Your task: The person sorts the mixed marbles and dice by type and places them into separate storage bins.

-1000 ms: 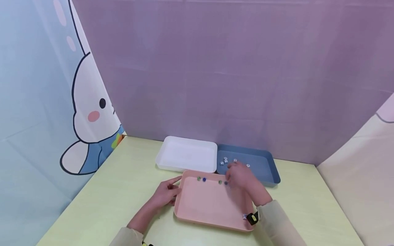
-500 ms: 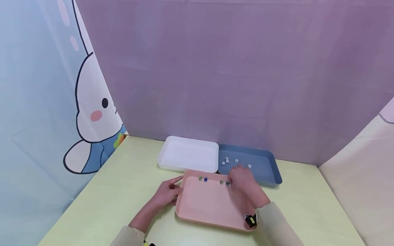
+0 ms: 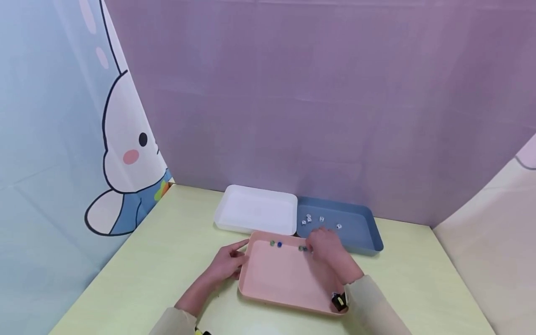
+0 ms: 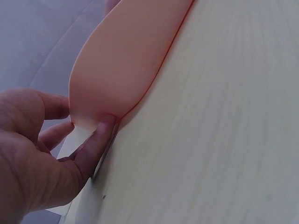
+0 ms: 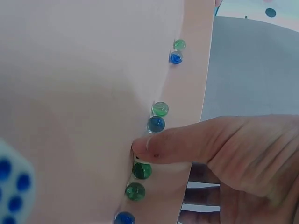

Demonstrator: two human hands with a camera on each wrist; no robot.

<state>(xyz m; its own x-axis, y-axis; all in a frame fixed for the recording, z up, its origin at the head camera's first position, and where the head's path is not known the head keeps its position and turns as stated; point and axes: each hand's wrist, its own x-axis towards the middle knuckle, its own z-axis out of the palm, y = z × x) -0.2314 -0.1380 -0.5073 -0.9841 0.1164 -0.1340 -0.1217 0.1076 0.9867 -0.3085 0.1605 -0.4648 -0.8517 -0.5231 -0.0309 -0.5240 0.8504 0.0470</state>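
In the pink tray (image 3: 284, 279), glass marbles (image 5: 142, 171) sit just beside the right hand (image 3: 328, 247), its grip hidden, while the loose left hand (image 3: 225, 264) touches the tray's side.

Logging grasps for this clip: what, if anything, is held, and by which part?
The left grip touches the pink tray at its outer left wall; a hold cannot be confirmed. The right grip is at the marbles; its thumb hides any hold.
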